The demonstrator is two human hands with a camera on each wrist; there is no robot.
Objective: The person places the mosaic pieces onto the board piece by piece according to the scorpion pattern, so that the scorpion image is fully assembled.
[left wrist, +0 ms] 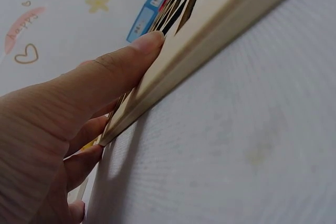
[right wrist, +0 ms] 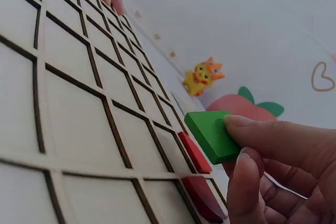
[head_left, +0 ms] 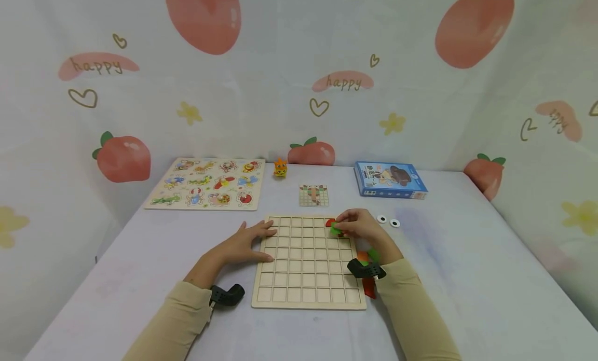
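Note:
A wooden grid board (head_left: 294, 304) with square cells lies flat on the table. My left hand (head_left: 247, 243) rests on its left edge, fingers spread; in the left wrist view the thumb (left wrist: 149, 42) touches the frame's top. Over the far right corner, my right hand (head_left: 362, 227) pinches a green block (right wrist: 212, 136) between thumb and fingers, just above the board. Two red pieces, one flat-sided (right wrist: 195, 153) and one curved (right wrist: 203, 199), sit in cells below that block. The underside of the green block is hidden.
Orange, green and red pieces (head_left: 369, 287) lie beside the board's right edge, partly under my right wrist. Two eye discs (head_left: 394, 223) are farther right. Behind stand a pattern card (head_left: 314, 195), an insect puzzle (head_left: 205, 182), a small toy figure (head_left: 280, 168) and a blue box (head_left: 391, 180).

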